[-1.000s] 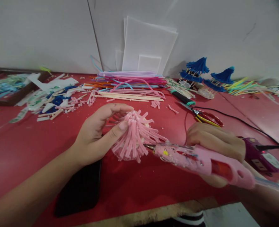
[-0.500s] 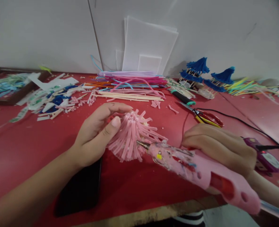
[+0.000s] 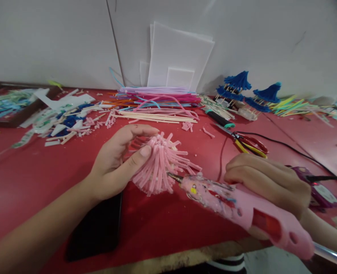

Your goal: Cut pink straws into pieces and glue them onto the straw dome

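Observation:
A cone of pink fuzzy strips [image 3: 158, 163] fans out from a bunched top above the red table. My left hand [image 3: 120, 163] grips its left side, thumb across the front and fingers behind the top. My right hand [image 3: 268, 182] is wrapped round a pink glue gun [image 3: 242, 205], which points left. The metal nozzle is at the lower right strips of the cone; whether it touches them is unclear. A clear glue stick [image 3: 332, 255] sticks out of the gun's rear.
Scissors [image 3: 250, 144], a purple device [image 3: 322, 192] and a black cable lie at right. Blue roof-shaped pieces [image 3: 237, 82] stand behind. Colored stems [image 3: 159, 95] lie before white sheets [image 3: 180, 49]. Scraps [image 3: 71, 120] and a framed tray [image 3: 23, 116] are left; a dark phone-like slab [image 3: 97, 232] lies near.
My left thumb has moved slightly right over the strips. The glue gun's nozzle has shifted a little right and down. The view has moved slightly.

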`<state>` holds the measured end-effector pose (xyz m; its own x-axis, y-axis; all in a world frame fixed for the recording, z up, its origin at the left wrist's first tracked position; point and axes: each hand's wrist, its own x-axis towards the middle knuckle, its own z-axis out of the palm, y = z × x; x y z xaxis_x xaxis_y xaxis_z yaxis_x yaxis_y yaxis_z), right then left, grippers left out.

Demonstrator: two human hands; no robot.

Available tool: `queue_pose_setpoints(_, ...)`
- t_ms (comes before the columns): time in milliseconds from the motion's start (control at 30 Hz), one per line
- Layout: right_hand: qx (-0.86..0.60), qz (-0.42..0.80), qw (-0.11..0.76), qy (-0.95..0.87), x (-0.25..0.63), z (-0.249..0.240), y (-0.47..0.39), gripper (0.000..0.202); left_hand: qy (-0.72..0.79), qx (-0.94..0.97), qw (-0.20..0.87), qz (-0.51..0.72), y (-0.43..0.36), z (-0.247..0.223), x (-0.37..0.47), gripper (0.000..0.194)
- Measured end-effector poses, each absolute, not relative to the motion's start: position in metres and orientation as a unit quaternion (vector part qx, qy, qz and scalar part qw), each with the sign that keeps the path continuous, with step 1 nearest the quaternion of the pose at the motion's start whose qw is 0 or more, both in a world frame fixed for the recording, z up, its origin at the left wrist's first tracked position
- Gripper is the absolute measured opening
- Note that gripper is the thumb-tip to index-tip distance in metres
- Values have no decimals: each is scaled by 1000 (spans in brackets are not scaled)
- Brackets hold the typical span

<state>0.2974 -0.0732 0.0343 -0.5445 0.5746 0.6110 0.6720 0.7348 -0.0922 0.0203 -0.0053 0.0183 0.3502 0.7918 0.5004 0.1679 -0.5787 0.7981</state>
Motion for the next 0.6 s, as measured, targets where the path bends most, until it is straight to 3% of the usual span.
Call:
queue_pose_setpoints(200, -260, -82, 295, -916, 313, 23, -63, 17, 305, 754, 326, 482, -4, 18, 21, 23)
queue_pose_setpoints(300, -307, -100, 297, -899, 337, 8, -53, 15, 309, 750, 334, 479, -5, 18, 20, 23)
queue_pose_setpoints(467, -480, -150, 137, -853, 373, -23, -36, 33, 325, 752, 327, 472, -6, 19, 19, 24)
queue_pose_setpoints(600, -511, -154, 83, -842, 372, -24, -33, 45, 327, 749, 330, 473, -3, 20, 20, 25)
